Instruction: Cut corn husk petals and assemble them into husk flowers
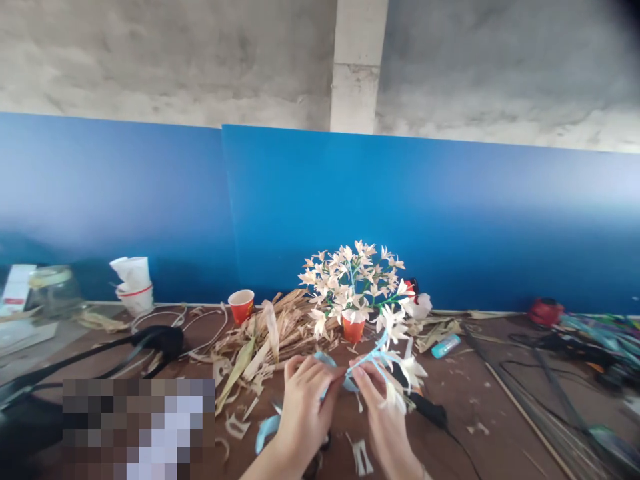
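My right hand (pixel 377 393) is closed on a light blue stem (pixel 370 358) that carries several white flowers (pixel 411 371). Beside it, my left hand (pixel 310 393) has its fingers bent together near the stem's lower end, with light blue material partly behind them; what it pinches is too small to make out. Just beyond both hands, a bunch of cream flowers (pixel 345 280) stands in a red cup (pixel 353 329). A piece of light blue material (pixel 267 430) lies left of my left wrist.
Dried husks (pixel 280 327) pile up behind my left hand, near a red paper cup (pixel 241 307). A black tool with a cord (pixel 429 409) lies right of my right hand. Farther right are a turquoise item (pixel 446 346), long thin sticks (pixel 530 417) and cables. A blue partition (pixel 320 200) stands behind.
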Demonstrator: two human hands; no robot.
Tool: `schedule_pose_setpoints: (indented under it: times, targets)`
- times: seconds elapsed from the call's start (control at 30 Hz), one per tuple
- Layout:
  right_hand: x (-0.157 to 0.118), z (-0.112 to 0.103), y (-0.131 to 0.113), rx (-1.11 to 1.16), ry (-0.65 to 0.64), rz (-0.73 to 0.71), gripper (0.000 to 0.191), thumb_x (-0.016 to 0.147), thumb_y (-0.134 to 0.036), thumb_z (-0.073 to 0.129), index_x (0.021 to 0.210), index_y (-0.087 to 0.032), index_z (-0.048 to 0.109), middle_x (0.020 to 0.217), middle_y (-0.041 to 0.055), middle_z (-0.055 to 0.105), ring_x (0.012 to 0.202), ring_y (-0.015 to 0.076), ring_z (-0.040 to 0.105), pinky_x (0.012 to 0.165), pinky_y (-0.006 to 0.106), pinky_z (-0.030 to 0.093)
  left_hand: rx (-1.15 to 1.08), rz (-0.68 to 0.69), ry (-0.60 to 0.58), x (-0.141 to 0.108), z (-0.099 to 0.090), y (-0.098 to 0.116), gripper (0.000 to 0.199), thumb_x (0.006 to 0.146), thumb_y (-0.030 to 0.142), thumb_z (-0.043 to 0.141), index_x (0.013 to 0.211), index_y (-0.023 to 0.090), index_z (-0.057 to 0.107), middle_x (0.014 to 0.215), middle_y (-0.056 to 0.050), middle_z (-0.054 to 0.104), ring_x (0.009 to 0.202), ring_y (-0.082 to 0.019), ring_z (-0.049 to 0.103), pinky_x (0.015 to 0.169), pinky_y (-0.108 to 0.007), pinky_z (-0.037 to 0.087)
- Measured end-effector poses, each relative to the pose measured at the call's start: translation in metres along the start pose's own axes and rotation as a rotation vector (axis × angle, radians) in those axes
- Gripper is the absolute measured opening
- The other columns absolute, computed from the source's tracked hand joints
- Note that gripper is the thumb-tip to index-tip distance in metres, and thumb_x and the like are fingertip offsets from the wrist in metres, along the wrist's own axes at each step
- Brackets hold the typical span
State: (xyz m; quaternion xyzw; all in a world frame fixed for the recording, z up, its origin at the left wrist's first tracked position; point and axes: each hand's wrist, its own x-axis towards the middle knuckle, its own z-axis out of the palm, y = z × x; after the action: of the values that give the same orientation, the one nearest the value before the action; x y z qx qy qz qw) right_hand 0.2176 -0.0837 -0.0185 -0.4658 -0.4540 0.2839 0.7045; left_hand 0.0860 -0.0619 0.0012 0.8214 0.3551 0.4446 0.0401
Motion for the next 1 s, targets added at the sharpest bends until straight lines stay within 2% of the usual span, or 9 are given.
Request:
schedule_pose_setpoints:
  times: [0.17, 0.3, 0.37, 0.53, 0.7, 0.8, 0.87, 1.0]
  targets:
    - [0.000, -0.002, 0.000, 0.079, 0.072, 0.021, 0.025, 0.074, -0.041, 0.063, 0.079, -0.017, 0.063, 0.079, 0.0058, 0.068, 0.075, 0.0188, 0.062, 0.070, 0.029, 0.050, 0.019, 0.011, 0.019, -0.001, 0.004, -0.010, 0.021, 0.085, 0.025, 0.048, 0.094, 0.026, 0.067, 0.078, -0.004, 0.071, 0.073, -0.018, 0.061, 0.078, -0.035, 0.035]
    - [0.003, -0.007, -0.007, 0.114, 0.163, -0.055, 0.022, 0.080, -0.040, 0.057, 0.078, -0.017, 0.056, 0.078, 0.0048, 0.067, 0.055, 0.0116, 0.057, 0.055, 0.024, 0.047, 0.018, 0.009, 0.022, 0.000, 0.004, -0.024, 0.018, 0.084, 0.022, 0.049, 0.087, 0.024, 0.066, 0.079, -0.003, 0.071, 0.075, -0.018, 0.061, 0.082, -0.036, 0.033]
    - [0.005, -0.009, -0.010, 0.137, 0.181, -0.082, 0.020, 0.083, -0.038, 0.054, 0.080, -0.018, 0.053, 0.080, 0.0050, 0.067, 0.050, 0.0100, 0.055, 0.049, 0.023, 0.045, 0.022, 0.015, -0.017, 0.002, 0.002, -0.030, 0.017, 0.084, 0.023, 0.049, 0.082, 0.023, 0.066, 0.077, -0.002, 0.070, 0.074, -0.018, 0.061, 0.083, -0.036, 0.033]
    - [0.009, -0.013, -0.012, 0.191, 0.227, -0.104, 0.018, 0.085, -0.036, 0.051, 0.086, -0.018, 0.050, 0.083, 0.0068, 0.065, 0.064, 0.0161, 0.063, 0.052, 0.025, 0.048, 0.066, 0.000, -0.015, 0.005, -0.002, -0.044, 0.018, 0.083, 0.024, 0.049, 0.076, 0.023, 0.065, 0.073, -0.002, 0.069, 0.072, -0.018, 0.061, 0.086, -0.037, 0.034]
    - [0.016, -0.016, -0.014, 0.262, 0.293, -0.119, 0.017, 0.083, -0.035, 0.054, 0.085, -0.019, 0.048, 0.079, 0.0028, 0.065, 0.064, 0.0165, 0.065, 0.052, 0.026, 0.051, 0.133, -0.034, 0.086, 0.005, -0.003, -0.056, 0.017, 0.083, 0.023, 0.048, 0.077, 0.022, 0.064, 0.084, -0.004, 0.069, 0.084, -0.020, 0.060, 0.085, -0.036, 0.036]
    - [0.018, -0.017, -0.013, 0.287, 0.286, -0.111, 0.018, 0.083, -0.035, 0.055, 0.085, -0.019, 0.049, 0.077, 0.0019, 0.066, 0.063, 0.0165, 0.065, 0.053, 0.027, 0.052, 0.155, 0.007, 0.155, 0.004, -0.002, -0.056, 0.015, 0.082, 0.025, 0.051, 0.091, 0.022, 0.063, 0.093, -0.005, 0.069, 0.091, -0.021, 0.058, 0.085, -0.038, 0.036]
    - [0.017, -0.015, -0.012, 0.292, 0.271, -0.101, 0.018, 0.083, -0.036, 0.055, 0.085, -0.019, 0.049, 0.076, 0.0018, 0.066, 0.062, 0.0161, 0.065, 0.053, 0.027, 0.052, 0.157, 0.069, 0.143, 0.004, -0.002, -0.052, 0.019, 0.082, 0.028, 0.053, 0.097, 0.022, 0.062, 0.094, -0.006, 0.068, 0.092, -0.022, 0.058, 0.086, -0.039, 0.036]
    - [0.013, -0.013, -0.011, 0.285, 0.247, -0.078, 0.018, 0.083, -0.035, 0.055, 0.084, -0.018, 0.050, 0.076, 0.0018, 0.067, 0.061, 0.0153, 0.065, 0.055, 0.027, 0.052, 0.147, 0.116, 0.127, 0.003, -0.001, -0.040, 0.013, 0.083, 0.025, 0.053, 0.088, 0.024, 0.064, 0.082, -0.002, 0.069, 0.083, -0.019, 0.059, 0.084, -0.038, 0.035]
